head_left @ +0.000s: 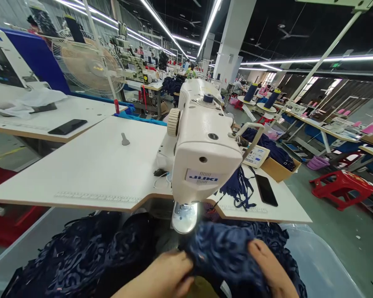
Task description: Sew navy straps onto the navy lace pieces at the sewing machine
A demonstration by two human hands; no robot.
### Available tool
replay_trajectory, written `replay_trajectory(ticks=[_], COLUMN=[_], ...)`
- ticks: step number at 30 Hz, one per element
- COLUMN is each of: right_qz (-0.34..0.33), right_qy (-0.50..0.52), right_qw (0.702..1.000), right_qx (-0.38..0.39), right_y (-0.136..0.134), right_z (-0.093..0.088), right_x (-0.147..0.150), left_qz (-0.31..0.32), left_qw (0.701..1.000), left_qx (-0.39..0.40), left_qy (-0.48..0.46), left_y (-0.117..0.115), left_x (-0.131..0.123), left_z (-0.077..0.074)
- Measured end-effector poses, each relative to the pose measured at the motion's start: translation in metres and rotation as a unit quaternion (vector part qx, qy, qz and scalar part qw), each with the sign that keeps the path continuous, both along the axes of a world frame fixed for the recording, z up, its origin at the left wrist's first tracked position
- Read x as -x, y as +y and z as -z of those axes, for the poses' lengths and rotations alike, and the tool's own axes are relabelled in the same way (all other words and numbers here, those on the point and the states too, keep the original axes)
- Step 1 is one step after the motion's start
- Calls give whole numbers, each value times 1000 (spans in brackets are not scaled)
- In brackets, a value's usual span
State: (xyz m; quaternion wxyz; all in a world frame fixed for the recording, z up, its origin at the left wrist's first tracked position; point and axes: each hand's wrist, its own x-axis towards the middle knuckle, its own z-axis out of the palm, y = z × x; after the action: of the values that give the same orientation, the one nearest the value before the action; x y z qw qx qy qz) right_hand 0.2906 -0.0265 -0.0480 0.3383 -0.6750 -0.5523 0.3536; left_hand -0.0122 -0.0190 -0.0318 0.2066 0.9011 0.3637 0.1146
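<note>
My left hand (170, 271) is closed on the left edge of a dark navy garment piece (222, 252) with a swirled, ribbon-like surface. At the piece's right side my right hand (269, 265) grips the same cloth, its fingers partly hidden behind it. The cloth is blurred and hangs just below and to the right of the lit needle area (185, 217) of a white JUKI sewing machine (205, 153). A small white label (226, 289) shows near its lower edge. More navy garments (87, 252) lie heaped to the left of my hands.
The machine stands on a white table (90, 165) with a grey metal piece (124, 140) on it. Right of the machine lie navy straps (240, 188), a phone (266, 190) and a cardboard box (279, 169). A translucent bin (323, 260) surrounds the garments. A red stool (342, 186) stands right.
</note>
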Motion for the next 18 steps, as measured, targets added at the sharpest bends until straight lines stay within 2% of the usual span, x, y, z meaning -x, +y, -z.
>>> replay_trajectory(ticks=[2,4,8,10,12,15,18], right_qz=[-92,-125,-91,-87,-111,-156,-138], right_qy=[38,94,214,169,53,-120,-191], right_qw=[995,987,972,982,990,971,954], right_qx=[30,35,29,-12,-67,-135,-183], right_y=[12,19,16,11,6,2,1], right_z=[-4,-6,0,7,17,31,33], right_x=[31,64,110,120,125,126,123], left_qz=[-67,-79,-48,-66,-86,-93,-95], left_qw=[998,995,994,990,986,985,985], left_qx=[-15,-54,-101,-119,-129,-127,-111], left_qy=[1,-1,18,35,52,75,87], left_y=[1,1,-3,-6,-11,-19,-28], left_x=[-2,-5,-10,-11,-11,-15,-21], left_z=[1,1,5,9,12,16,14])
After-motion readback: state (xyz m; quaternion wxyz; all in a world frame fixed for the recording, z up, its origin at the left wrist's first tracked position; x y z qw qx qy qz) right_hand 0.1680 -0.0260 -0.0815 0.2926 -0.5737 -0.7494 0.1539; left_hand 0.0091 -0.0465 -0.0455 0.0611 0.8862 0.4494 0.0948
